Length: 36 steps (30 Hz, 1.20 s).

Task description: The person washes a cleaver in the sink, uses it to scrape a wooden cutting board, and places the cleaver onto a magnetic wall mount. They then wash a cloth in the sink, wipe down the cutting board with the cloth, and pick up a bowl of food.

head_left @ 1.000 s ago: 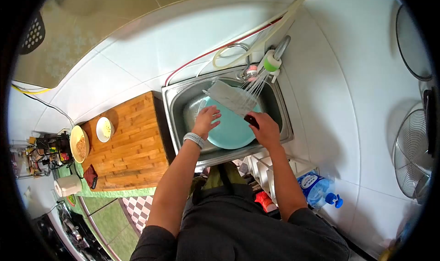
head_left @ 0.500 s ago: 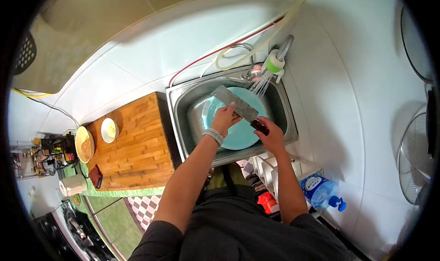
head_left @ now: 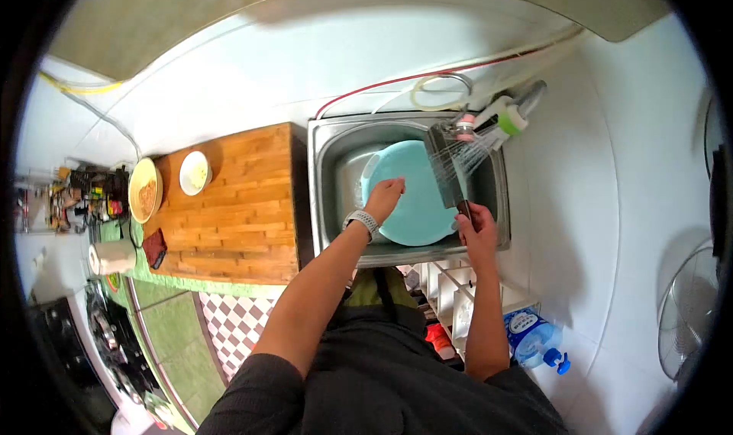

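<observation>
Fingers wrapped round its dark handle, my right hand (head_left: 479,229) holds a cleaver (head_left: 445,168) over the right part of the sink. Its broad blade points up toward the faucet (head_left: 510,118), and spray from the green-and-white head falls across the blade. My left hand (head_left: 384,198) hangs above the left part of a light blue basin (head_left: 416,206), apart from the cleaver. Its fingers are curled together; whether anything is in them is too small to tell. The basin lies in the metal sink (head_left: 330,141).
A thick wooden board (head_left: 237,206) stands left of the sink, with a white bowl (head_left: 195,173), a yellow bowl (head_left: 145,191) and a dark red cloth (head_left: 154,249) on it. A blue-labelled bottle (head_left: 534,337) is below right. Hoses run along the wall.
My left hand has come away from the blade. My right hand has swung the cleaver from a slant over the basin to nearly upright under the spray. The view has shifted.
</observation>
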Available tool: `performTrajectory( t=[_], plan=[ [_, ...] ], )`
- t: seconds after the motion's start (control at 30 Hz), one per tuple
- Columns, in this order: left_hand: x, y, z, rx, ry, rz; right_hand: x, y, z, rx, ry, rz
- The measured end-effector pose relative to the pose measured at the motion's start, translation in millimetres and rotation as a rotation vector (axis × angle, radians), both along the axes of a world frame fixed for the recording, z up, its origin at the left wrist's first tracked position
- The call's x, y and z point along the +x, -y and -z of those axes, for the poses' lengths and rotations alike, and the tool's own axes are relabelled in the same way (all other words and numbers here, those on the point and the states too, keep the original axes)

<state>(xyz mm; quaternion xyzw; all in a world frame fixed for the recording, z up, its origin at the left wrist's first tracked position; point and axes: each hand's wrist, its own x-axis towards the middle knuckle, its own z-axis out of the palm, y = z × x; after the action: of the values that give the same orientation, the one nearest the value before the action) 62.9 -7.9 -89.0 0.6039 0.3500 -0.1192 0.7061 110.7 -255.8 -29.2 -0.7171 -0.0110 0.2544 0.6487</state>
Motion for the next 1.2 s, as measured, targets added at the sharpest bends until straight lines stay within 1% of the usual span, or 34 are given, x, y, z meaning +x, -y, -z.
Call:
performTrajectory(
  t=[0.07,0.1,0.13,0.17,0.2,0.23,0.27,0.3,0.33,0.37,0.4,0.47,0.5,0.53,0.57,0.6,0.63,0.67,0.7,0.73,0.8,0.83,0.87,0.9,0.93,1.0,1.03,1.07,1.1,1.13,1.17,1.2],
  plan=[
    [-5.8,2.2,-9.1,0.185,0.144,-0.028,-2.3,-3.7,-11.9,-0.194,0.209,-0.061],
    [-9.1,1.0,-8.3,0.202,0.125,-0.08,3.3,3.4,0.1,-0.28,0.332,-0.131],
    [-10.9,1.0,-4.9,0.243,0.144,-0.014,-1.0,-2.4,-13.3,-0.307,0.392,-0.157],
    [-10.8,0.1,-1.0,0.284,0.159,0.05,-6.5,-12.0,-37.8,-0.324,0.391,-0.196],
    [-13.0,3.6,9.7,0.302,0.208,-0.024,-2.9,-6.8,-31.6,-0.429,0.527,-0.266],
    [-19.8,0.5,6.0,0.314,0.254,-0.012,-8.2,-15.2,-45.7,-0.519,0.548,-0.304],
    [-25.8,-3.2,-0.2,0.321,0.306,0.012,-9.8,-20.2,-43.7,-0.502,0.556,-0.346],
    [-35.4,-8.0,-1.7,0.327,0.301,-0.023,-10.4,-23.4,-43.0,-0.569,0.559,-0.353],
    [-45.5,-12.7,-5.1,0.317,0.346,0.009,-15.6,-32.2,-49.5,-0.64,0.565,-0.353],
    [-54.6,-14.0,-8.0,0.313,0.389,0.049,-24.6,-35.5,-55.1,-0.666,0.549,-0.331],
    [-66.3,-22.1,-14.7,0.317,0.396,0.024,-29.7,-41.5,-56.5,-0.663,0.567,-0.349],
    [-94.6,-34.3,-26.9,0.299,0.415,0.018,-42.0,-44.2,-53.7,-0.514,0.539,-0.288],
    [-104.3,-40.9,-16.6,0.291,0.452,-0.002,-42.3,-44.1,-43.9,-0.605,0.703,-0.354],
    [-117.5,-48.4,-23.2,0.287,0.461,-0.014,-40.6,-41.3,-27.2,-0.61,0.715,-0.362],
    [-134.7,-59.1,-35.5,0.248,0.399,0.002,-36.7,-36.8,-7.1,-0.708,0.823,-0.394],
    [-150.2,-70.5,-43.6,0.214,0.341,0.02,-37.3,-39.2,0.8,-0.804,0.937,-0.418],
    [-164.0,-78.4,-35.9,0.213,0.41,0.014,-45.0,-50.5,-8.6,-0.806,0.959,-0.415],
    [-180.6,-83.5,-28.8,0.207,0.425,0.008,-58.4,-57.6,-20.7,-0.746,0.637,-0.348],
    [-198.0,-92.5,-26.7,0.084,0.45,-0.02,-71.2,-67.6,-30.8,-0.67,0.321,-0.274],
    [-216.7,-104.4,-29.1,-0.038,0.478,-0.044,-82.2,-75.8,-30.5,-0.673,0.341,-0.268],
    [-263.0,-126.9,-39.3,-0.015,0.482,-0.052,-105.6,-85.4,-19.8,-0.143,0.076,0.017],
    [-287.7,-140.5,-43.0,0.015,0.472,-0.061,-110.6,-90.8,-16.7,-0.143,0.095,0.021],
    [-315.5,-150.7,-33.5,-0.011,0.528,-0.097,-112.8,-91.9,-14.2,-0.169,-0.002,0.04],
    [-342.1,-166.6,-38.5,-0.052,0.48,-0.104,-113.9,-98.1,-13.2,-0.188,-0.09,0.056],
    [-370.0,-180.2,-35.5,-0.017,0.461,-0.149,-120.3,-105.7,-14.0,-0.188,-0.071,0.051],
    [-434.0,-204.7,-31.6,0.008,0.397,-0.247,-141.1,-117.7,-13.9,-0.076,-0.223,0.157],
    [-466.8,-216.5,-29.9,-0.002,0.361,-0.299,-154.0,-125.7,-15.9,-0.07,-0.16,0.161],
    [-503.1,-222.5,-22.4,-0.034,0.393,-0.418,-167.2,-133.0,-19.2,-0.077,-0.155,0.161],
    [-540.6,-230.2,-7.5,0.049,0.369,-0.45,-175.8,-142.7,-20.9,-0.059,-0.157,0.119],
    [-577.6,-235.1,5.2,0.107,0.306,-0.506,-182.2,-151.2,-22.8,-0.041,-0.158,0.078],
    [-614.8,-232.6,7.7,0.127,0.144,-0.593,-184.9,-157.0,-13.1,-0.029,-0.104,0.024],
    [-653.6,-228.5,28.1,0.054,0.136,-0.757,-196.5,-174.6,-19.9,-0.028,-0.097,0.015]
  ],
)
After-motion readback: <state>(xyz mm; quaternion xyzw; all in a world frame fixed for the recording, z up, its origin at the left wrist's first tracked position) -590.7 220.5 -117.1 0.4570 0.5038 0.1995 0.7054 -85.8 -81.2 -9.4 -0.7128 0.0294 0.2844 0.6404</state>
